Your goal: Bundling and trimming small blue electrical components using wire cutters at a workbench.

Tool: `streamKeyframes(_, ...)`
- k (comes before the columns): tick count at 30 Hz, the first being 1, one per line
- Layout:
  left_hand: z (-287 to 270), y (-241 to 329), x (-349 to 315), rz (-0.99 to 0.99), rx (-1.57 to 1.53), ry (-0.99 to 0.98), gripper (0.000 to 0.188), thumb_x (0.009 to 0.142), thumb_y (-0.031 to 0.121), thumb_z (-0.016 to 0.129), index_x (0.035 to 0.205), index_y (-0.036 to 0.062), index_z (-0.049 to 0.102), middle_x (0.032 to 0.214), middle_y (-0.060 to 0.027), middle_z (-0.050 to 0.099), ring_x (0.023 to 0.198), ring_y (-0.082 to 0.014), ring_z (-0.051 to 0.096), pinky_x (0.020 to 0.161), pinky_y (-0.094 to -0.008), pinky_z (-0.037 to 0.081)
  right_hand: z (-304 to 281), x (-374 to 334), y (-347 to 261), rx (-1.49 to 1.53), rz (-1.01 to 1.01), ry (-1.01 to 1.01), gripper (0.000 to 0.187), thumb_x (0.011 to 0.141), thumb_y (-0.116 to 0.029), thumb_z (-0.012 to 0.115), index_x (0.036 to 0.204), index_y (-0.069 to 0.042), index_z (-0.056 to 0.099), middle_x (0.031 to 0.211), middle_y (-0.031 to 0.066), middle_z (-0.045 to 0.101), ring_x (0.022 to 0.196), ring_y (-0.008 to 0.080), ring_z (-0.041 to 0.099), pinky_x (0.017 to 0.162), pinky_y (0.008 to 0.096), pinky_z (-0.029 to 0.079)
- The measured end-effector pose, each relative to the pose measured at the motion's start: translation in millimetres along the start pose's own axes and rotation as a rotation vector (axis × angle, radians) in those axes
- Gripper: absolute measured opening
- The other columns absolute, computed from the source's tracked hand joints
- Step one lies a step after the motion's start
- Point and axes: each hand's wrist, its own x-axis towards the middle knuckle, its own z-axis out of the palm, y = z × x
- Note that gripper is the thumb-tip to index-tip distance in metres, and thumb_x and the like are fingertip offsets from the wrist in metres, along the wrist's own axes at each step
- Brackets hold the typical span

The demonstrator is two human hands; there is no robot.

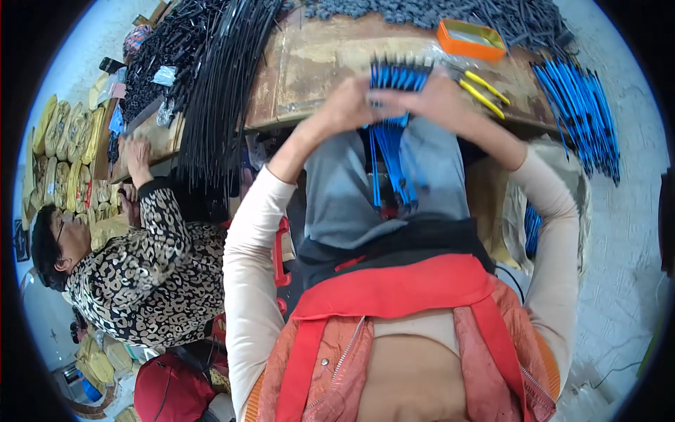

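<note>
A worn wooden desk (309,49) spreads out beyond the bundle of blue strips (385,137). A co-worker (155,281) in a leopard-print top is well to the left of the bundle, one hand at the desk's edge. Beyond the bundle, a heap of dark grey pieces (436,13) lines the far side; to its left, a sheaf of long black strips (221,84) hangs over the near edge. A second batch of blue strips (583,112) overhangs the desk well to the bundle's right. The bundle itself lies between the two hands — black-tipped ends showing above them, the rest running down over the lap. The left hand (351,105) is at its left side, the right hand (432,102) at its right; both blur, so I cannot tell whether either is clamped on it. An orange tray (471,50) is beyond the bundle and rightward — yellow-handled pliers (482,99) lie nearer, just beside the right hand.
</note>
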Motion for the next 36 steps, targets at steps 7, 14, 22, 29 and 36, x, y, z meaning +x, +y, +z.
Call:
streamKeyframes(7, 37.3, -6.8, -13.2, 0.186, 0.554, -0.185, 0.033, 0.087, 0.025, 0.072, 0.112, 0.0049, 0.067, 0.103, -0.0040, 0.070, 0.098, -0.0126, 0.064, 0.085, -0.0300, 0.053, -11.9, -21.6, -27.5, 0.172, -0.204, -0.023, 0.020, 0.093, -0.021, 0.061, 0.101, -0.003, 0.064, 0.091, 0.0057, 0.067, 0.084, 0.0142, 0.063, 0.075, 0.0288, 0.049)
streamKeyframes(14, 47.7, -50.9, -36.4, 0.068, 0.209, -0.257, 0.040, 0.085, 0.024, 0.075, 0.116, 0.0009, 0.063, 0.105, -0.0039, 0.068, 0.100, -0.0135, 0.061, 0.088, -0.0325, 0.051, 26.8, -50.2, 28.0, 0.326, 0.017, -0.004, 0.029, 0.089, -0.019, 0.068, 0.111, 0.000, 0.067, 0.101, 0.0059, 0.072, 0.096, 0.0125, 0.066, 0.087, 0.0288, 0.051)
streamKeyframes(22, -37.1, 10.7, -0.8, -0.294, 0.289, -0.661, 0.047, 0.082, 0.015, 0.075, 0.123, -0.0008, 0.058, 0.107, -0.0086, 0.068, 0.097, -0.0159, 0.063, 0.089, -0.0331, 0.051, 42.7, -48.5, 36.1, 0.675, 0.313, 0.177, 0.029, 0.085, -0.007, 0.071, 0.111, 0.003, 0.065, 0.102, 0.0083, 0.072, 0.094, 0.0150, 0.067, 0.084, 0.0275, 0.053)
streamKeyframes(29, -104.1, -8.5, 151.3, 0.283, 0.840, 0.545, 0.015, 0.083, 0.013, 0.069, 0.094, 0.0029, 0.070, 0.090, -0.0167, 0.069, 0.082, -0.0279, 0.067, 0.072, -0.0348, 0.053, 40.2, -26.4, 49.0, 0.872, 0.413, 0.135, 0.033, 0.086, -0.007, 0.070, 0.117, 0.003, 0.060, 0.107, 0.0133, 0.069, 0.096, 0.0208, 0.068, 0.085, 0.0303, 0.053)
streamKeyframes(36, -94.4, -12.0, 187.9, 0.220, 1.206, 0.655, 0.023, 0.073, 0.016, 0.077, 0.084, 0.0015, 0.063, 0.090, -0.0197, 0.060, 0.087, -0.0401, 0.061, 0.075, -0.0479, 0.049, 40.6, -22.2, 50.0, 0.865, 0.436, 0.117, 0.033, 0.087, -0.004, 0.068, 0.118, 0.003, 0.059, 0.105, 0.0141, 0.068, 0.098, 0.0235, 0.068, 0.088, 0.0340, 0.054)
